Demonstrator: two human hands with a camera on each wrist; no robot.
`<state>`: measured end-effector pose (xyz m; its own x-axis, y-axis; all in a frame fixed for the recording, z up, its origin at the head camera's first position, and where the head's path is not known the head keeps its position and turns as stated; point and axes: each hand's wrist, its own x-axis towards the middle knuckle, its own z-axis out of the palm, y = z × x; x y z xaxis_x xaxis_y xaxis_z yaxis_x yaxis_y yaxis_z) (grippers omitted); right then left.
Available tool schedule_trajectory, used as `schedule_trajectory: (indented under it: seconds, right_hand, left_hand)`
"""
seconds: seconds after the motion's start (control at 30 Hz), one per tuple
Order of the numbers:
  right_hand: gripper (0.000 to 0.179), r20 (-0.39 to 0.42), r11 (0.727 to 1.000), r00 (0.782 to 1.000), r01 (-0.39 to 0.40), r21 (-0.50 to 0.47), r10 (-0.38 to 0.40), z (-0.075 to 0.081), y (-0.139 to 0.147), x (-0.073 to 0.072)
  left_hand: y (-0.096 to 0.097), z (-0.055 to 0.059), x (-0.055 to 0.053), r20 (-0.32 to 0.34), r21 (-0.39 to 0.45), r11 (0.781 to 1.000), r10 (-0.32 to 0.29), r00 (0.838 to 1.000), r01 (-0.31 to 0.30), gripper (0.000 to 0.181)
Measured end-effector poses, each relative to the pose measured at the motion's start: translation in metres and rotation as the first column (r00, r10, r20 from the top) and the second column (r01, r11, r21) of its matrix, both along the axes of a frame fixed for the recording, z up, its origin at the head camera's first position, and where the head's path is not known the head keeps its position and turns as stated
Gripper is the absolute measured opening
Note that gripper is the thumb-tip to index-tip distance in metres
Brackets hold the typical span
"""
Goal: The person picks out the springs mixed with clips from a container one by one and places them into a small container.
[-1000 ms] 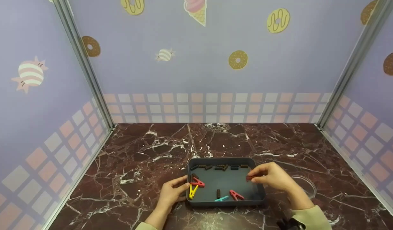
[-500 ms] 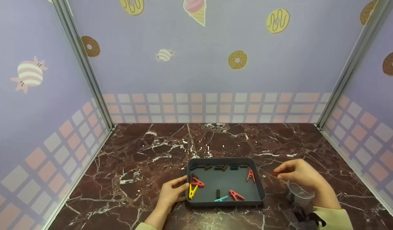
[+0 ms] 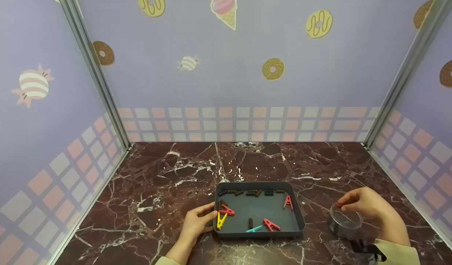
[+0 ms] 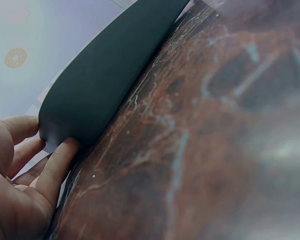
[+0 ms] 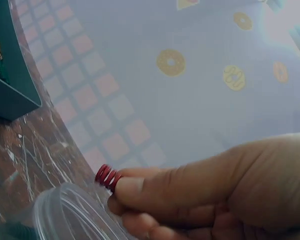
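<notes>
My right hand [image 3: 369, 204] pinches a small red coil spring [image 5: 108, 177] between thumb and fingertips, over the rim of a round clear plastic tub [image 3: 344, 222]. Green contents [image 5: 17, 231] show through the tub's wall in the right wrist view. My left hand [image 3: 198, 221] grips the left side of a dark grey tray [image 3: 301, 221], thumb at the rim and fingers against the outer wall. Inside the tray lie red clothespins [image 3: 271, 225], a yellow clothespin [image 3: 221, 221], a blue clothespin [image 3: 254, 229] and several dark springs [image 3: 251, 223].
More dark springs [image 3: 269, 192] line the tray's far side. Everything stands on a dark red marbled tabletop [image 3: 167, 176], with a patterned back wall [image 3: 226, 88] and side panels around it.
My right hand has moved right, from inside the tray to over the tub, carrying the red spring. A red clothespin it covered now shows in the tray. The left hand stays put.
</notes>
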<state>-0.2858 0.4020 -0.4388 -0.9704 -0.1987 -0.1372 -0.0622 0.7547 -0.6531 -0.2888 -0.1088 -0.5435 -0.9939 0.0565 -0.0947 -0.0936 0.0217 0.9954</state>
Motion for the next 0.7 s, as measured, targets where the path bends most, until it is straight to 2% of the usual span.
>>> schedule_trajectory:
  seconds: [0.13,0.43,0.53,0.7]
  right_hand:
    - [0.017,0.025,1.0,0.999,0.021,0.002,-0.021,-0.0006,-0.0012,0.0004]
    - [0.017,-0.005,0.996,0.999,0.038,0.079,-0.038,-0.0022,-0.0065,-0.0003]
    - [0.018,0.02,0.996,0.998,0.055,0.072,-0.056,-0.0029,-0.0072,-0.0008]
    - [0.017,0.005,0.993,0.997,0.073,0.095,-0.074,-0.0039,-0.0079,-0.0017]
  left_hand:
    - [-0.0001,0.0014,0.0,-0.001,-0.006,1.0,0.002,1.0,-0.002,0.048]
    - [-0.0003,0.0018,0.0003,0.002,-0.004,1.0,0.001,1.0,-0.001,0.049]
    - [-0.0006,0.0013,-0.0002,0.006,-0.003,1.0,0.0,1.0,0.0,0.049]
    - [-0.0009,0.0008,-0.0008,0.006,-0.018,1.0,0.005,1.0,-0.005,0.048]
